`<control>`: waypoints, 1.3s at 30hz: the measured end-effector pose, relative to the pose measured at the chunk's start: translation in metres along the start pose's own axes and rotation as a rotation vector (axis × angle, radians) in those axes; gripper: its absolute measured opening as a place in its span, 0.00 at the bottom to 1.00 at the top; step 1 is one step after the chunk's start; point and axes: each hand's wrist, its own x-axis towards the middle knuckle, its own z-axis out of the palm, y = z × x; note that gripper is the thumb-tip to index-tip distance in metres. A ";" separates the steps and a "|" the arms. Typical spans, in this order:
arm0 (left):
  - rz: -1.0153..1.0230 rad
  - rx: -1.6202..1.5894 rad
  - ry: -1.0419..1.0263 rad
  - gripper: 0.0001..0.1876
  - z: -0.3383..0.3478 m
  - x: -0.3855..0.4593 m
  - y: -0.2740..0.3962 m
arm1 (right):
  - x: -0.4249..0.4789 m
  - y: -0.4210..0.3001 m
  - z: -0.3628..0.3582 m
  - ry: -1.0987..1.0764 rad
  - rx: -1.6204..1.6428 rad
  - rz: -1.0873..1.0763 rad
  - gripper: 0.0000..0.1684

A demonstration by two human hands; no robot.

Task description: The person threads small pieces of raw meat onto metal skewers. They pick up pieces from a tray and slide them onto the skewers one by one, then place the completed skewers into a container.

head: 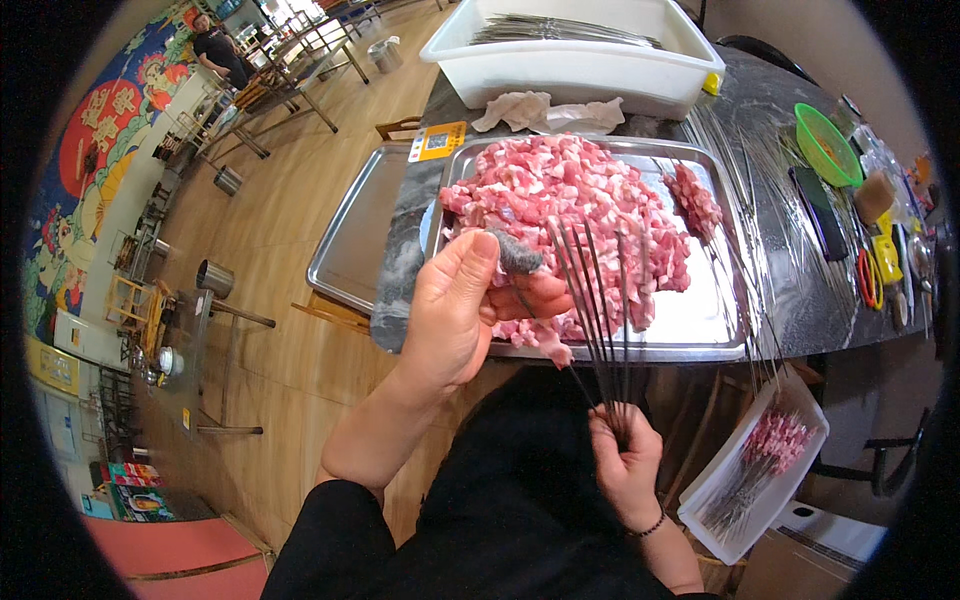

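A large heap of raw diced meat (570, 180) lies on a metal tray (697, 337). My right hand (626, 450), with a beaded bracelet at the wrist, is closed around several metal skewers (600, 300) that point up over the tray's near edge. One of them leans left and carries a meat piece (553, 351) at its upper part. Over the heap's near left side is my left hand (465, 300), a grey covering (516, 251) on one finger; its lower fingers are at that skewer, their exact grip partly hidden. Threaded meat skewers (694, 201) rest on the tray's right side.
A white tub (570, 71) of skewers stands behind the tray, crumpled tissue (551, 114) before it. Loose skewers, a green basket (827, 146), a phone (817, 212) and scissors (870, 277) lie right. A white bin (806, 480) below holds meat skewers. A person (217, 52) stands far left.
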 end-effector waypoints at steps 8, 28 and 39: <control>-0.016 0.001 0.211 0.18 0.022 0.001 -0.014 | 0.019 -0.012 0.022 0.002 0.051 -0.068 0.09; 0.610 1.929 -0.538 0.11 0.029 0.142 0.004 | 0.117 -0.059 -0.107 0.441 -0.943 -0.273 0.07; 0.659 1.838 -0.321 0.15 0.008 0.121 0.005 | 0.035 -0.042 -0.067 0.216 -0.237 0.124 0.05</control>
